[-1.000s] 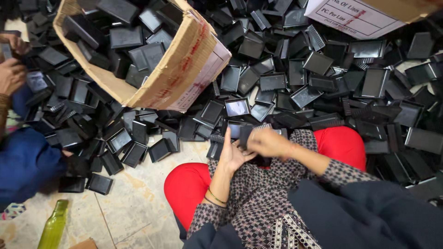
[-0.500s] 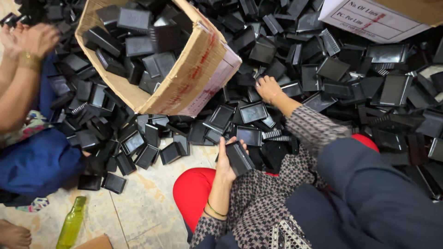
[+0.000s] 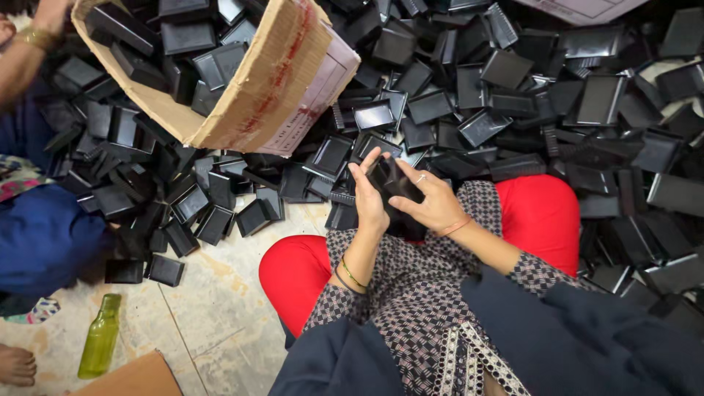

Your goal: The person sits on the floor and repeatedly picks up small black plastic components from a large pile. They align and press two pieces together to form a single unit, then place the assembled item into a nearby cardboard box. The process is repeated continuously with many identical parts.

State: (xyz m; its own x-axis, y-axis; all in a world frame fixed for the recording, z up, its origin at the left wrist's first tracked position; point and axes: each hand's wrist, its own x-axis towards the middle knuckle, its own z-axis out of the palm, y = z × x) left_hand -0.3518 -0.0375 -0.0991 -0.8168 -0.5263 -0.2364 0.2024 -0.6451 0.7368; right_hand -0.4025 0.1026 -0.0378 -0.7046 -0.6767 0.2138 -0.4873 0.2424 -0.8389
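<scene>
Two hands — left hand, right hand — black tray tilted.

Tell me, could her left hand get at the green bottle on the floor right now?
Probably not: the left hand is clasped with the right hand around a black tray, and the green bottle lies beyond her knee.

Even, soft light, faint glare on plastic, sharp with slight edge stretch
</scene>
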